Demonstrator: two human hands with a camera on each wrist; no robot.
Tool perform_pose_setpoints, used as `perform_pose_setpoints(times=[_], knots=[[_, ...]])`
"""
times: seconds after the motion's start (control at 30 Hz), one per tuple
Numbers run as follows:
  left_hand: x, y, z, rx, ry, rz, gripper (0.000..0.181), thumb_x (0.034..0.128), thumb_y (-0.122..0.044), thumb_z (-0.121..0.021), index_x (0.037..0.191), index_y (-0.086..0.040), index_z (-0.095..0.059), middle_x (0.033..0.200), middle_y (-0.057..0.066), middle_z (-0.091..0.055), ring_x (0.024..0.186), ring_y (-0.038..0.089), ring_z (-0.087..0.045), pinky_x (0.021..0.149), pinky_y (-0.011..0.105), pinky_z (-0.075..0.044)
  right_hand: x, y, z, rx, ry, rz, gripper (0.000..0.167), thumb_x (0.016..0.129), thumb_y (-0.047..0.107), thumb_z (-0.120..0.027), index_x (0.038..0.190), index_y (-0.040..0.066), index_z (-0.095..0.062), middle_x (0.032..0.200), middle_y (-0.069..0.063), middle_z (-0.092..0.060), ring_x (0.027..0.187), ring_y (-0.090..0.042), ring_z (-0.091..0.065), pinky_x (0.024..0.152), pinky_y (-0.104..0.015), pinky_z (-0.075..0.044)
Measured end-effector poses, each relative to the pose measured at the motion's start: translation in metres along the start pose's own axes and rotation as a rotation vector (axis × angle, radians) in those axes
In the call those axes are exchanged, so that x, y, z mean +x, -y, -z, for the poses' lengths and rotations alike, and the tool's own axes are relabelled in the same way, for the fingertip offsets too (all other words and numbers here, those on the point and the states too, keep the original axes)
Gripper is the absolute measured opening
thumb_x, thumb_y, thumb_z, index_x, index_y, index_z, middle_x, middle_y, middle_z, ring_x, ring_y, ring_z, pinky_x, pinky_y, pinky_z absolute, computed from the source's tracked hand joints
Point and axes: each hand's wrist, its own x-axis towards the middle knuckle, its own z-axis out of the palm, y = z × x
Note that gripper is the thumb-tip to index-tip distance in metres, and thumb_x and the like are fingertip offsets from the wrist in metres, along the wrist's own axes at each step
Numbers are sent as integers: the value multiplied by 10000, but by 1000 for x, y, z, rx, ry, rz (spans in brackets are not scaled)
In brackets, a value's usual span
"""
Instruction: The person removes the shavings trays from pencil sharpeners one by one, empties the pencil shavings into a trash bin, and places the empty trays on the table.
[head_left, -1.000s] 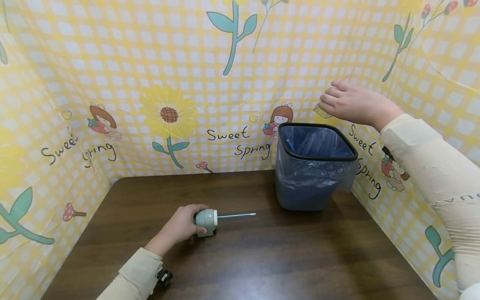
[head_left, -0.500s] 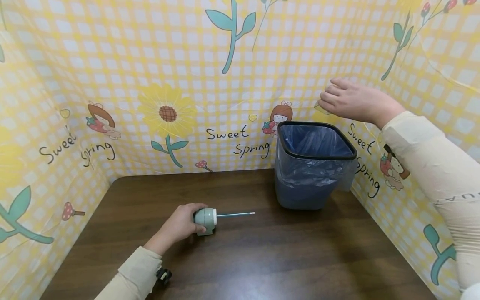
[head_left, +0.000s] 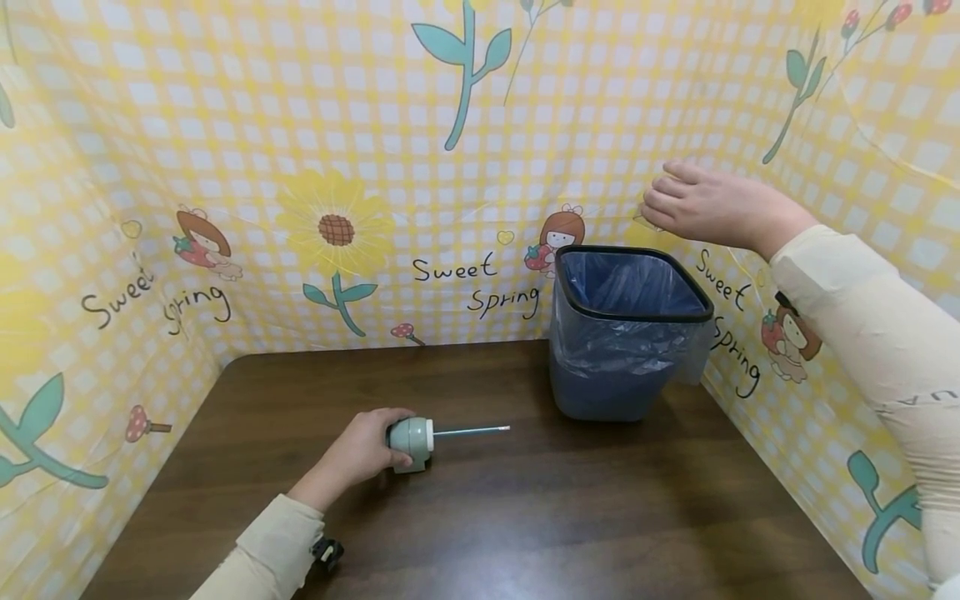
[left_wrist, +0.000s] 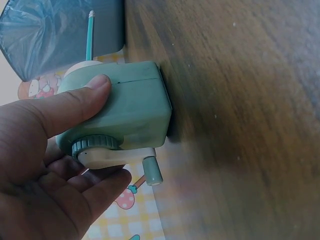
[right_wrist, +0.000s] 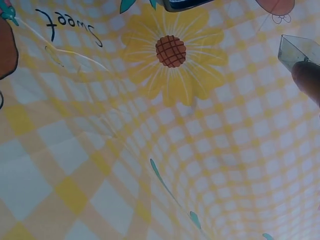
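Observation:
A green hand-crank pencil sharpener (left_wrist: pixel 130 100) rests on the table, with a blue-green pencil (head_left: pixel 472 431) sticking out of its white front toward the bin. My left hand (head_left: pixel 367 447) grips the sharpener's body from behind, thumb on one side; its crank handle (left_wrist: pixel 153 171) shows in the left wrist view. Above the right rear of the bin, my right hand (head_left: pixel 712 204) holds a small clear plastic box (right_wrist: pixel 295 50), largely hidden by the fingers in the head view. Only a dark fingertip on the box shows in the right wrist view.
A dark blue trash bin (head_left: pixel 600 392) with a black rim and clear liner stands at the table's right rear. Yellow checked cloth (head_left: pixel 247 125) walls the brown table (head_left: pixel 525 517) at the back and sides.
My right hand has shifted very slightly to the right with the clear box, which now shows less beneath the fingers. The left hand, sharpener and pencil stay in place.

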Motion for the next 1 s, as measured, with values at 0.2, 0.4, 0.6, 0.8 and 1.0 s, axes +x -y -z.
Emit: perform_pose_setpoints(times=[0.2, 0.4, 0.6, 0.8, 1.0], knots=[[0, 1, 0, 9, -3, -3, 677, 713, -188, -947, 1329, -154, -670, 1195, 43, -706, 930, 184, -634, 805, 411, -547, -3, 1, 0, -19, 5, 0, 471, 902, -43, -694, 1352, -22, -555, 1256, -248, -577, 1161, -408, -549, 1136, -528, -350], [-1, 2, -1, 7, -2, -1, 681, 715, -185, -945, 1336, -147, -668, 1203, 44, -706, 930, 188, -634, 806, 409, -546, -4, 2, 2, -55, 17, 9, 517, 887, -18, -752, 1365, -5, -557, 1293, -246, -576, 1194, -403, -544, 1154, -527, -330], [0, 2, -2, 1, -5, 2, 674, 715, -184, -945, 1331, -151, -672, 1208, 43, -705, 934, 189, -635, 813, 414, -548, -4, 3, 1, -63, 16, 7, 521, 881, -18, -760, 1364, 9, -568, 1293, -230, -589, 1210, -396, -545, 1168, -523, -316], [1, 4, -4, 7, -11, -11, 664, 706, -190, -950, 1313, -167, -680, 1204, 37, -707, 931, 183, -639, 803, 408, -548, -3, 5, 0, -56, -10, 12, 405, 938, -61, -619, 1336, -13, -562, 1233, -247, -584, 1146, -410, -542, 1150, -521, -335], [1, 3, -2, 6, -7, -5, 666, 707, -187, -949, 1317, -167, -681, 1218, 41, -705, 945, 191, -642, 807, 417, -549, -1, 6, 1, -10, -53, -14, 326, 962, -79, -484, 1268, -37, -589, 1157, -246, -594, 1091, -413, -559, 1130, -509, -366]])
